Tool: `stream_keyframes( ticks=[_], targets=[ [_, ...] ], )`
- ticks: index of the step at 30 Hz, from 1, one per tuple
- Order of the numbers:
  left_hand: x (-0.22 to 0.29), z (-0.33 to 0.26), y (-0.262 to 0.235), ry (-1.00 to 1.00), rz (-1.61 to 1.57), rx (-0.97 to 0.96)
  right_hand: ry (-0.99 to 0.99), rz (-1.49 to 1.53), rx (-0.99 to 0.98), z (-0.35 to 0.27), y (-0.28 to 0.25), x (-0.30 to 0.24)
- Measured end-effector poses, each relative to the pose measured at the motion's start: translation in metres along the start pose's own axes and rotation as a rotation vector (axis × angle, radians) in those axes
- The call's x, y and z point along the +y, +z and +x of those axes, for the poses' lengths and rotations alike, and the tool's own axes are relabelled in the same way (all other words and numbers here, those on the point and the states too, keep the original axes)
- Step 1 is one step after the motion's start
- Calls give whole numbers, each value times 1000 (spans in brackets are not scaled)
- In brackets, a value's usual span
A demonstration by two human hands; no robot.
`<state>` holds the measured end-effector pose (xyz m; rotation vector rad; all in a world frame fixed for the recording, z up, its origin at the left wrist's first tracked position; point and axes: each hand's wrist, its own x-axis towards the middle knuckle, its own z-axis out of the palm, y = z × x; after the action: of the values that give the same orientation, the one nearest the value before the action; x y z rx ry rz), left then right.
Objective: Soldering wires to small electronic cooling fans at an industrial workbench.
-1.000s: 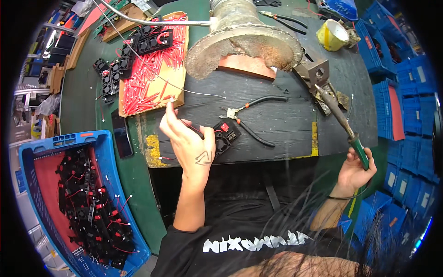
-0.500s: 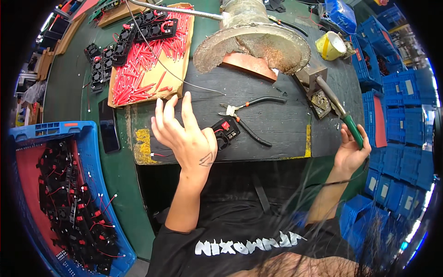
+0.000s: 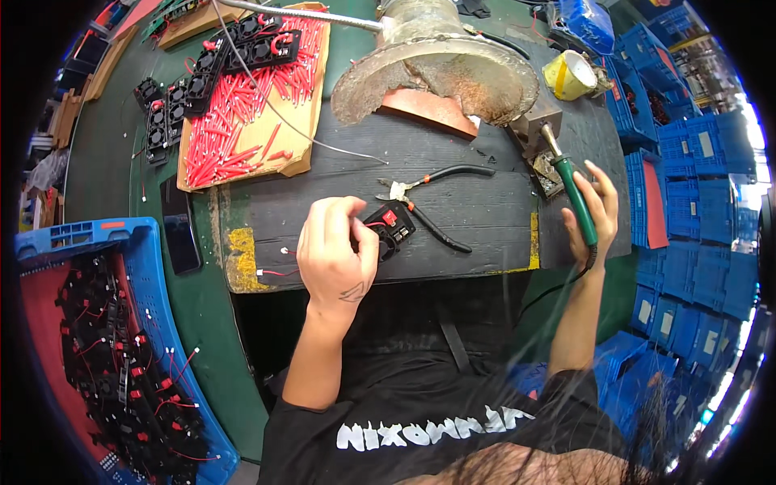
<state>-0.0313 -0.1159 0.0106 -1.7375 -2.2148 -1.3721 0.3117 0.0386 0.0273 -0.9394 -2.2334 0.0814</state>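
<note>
My left hand [image 3: 333,249] is curled beside a small black fan module [image 3: 391,229] with a red part on top. Its fingers are bent together and hide what they may hold; a small white connector [image 3: 285,250] pokes out at its left. Pliers with black handles [image 3: 436,228] lie spread just right of the module. At the right, my right hand [image 3: 594,212] has its fingers apart around the green handle of a soldering iron [image 3: 576,198], without a closed grip. The iron's metal end points into a metal block-like stand [image 3: 540,129].
A cardboard sheet [image 3: 283,166] bears many short red wires and several fan modules. A rusty round hood [image 3: 436,81] overhangs the bench's back. A phone [image 3: 179,226] lies at left, above a blue crate [image 3: 153,234] of modules. Blue bins [image 3: 687,206] line the right.
My right hand has brought the soldering iron up and left, its end now at the stand, and its fingers have spread. My left hand has drawn down and its fingers have curled.
</note>
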Motion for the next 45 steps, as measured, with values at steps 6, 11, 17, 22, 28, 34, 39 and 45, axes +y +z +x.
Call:
stream_keyframes(
  ticks=[6,11,17,22,28,34,39,45],
  targets=[
    [2,-8,-14,153,33,-71,42,-323,-44,-4,-20,12],
    [11,-20,-25,134,246,-249,241,-241,232,-4,-39,-16],
    [7,-17,-20,93,292,-242,-88,-216,-315,40,-15,-100],
    [-14,-6,-34,80,82,-380,-181,-192,-660,52,60,-133],
    [-27,0,-36,79,-45,-379,-228,-197,-660,53,68,-129],
    [-32,0,-33,51,-85,-361,-303,-384,-642,79,48,-131],
    [-34,-3,-31,16,-116,-344,-398,-468,-786,114,29,-150],
    [-32,-11,-30,55,-70,-284,-331,-399,-978,149,17,-189]
  ],
)
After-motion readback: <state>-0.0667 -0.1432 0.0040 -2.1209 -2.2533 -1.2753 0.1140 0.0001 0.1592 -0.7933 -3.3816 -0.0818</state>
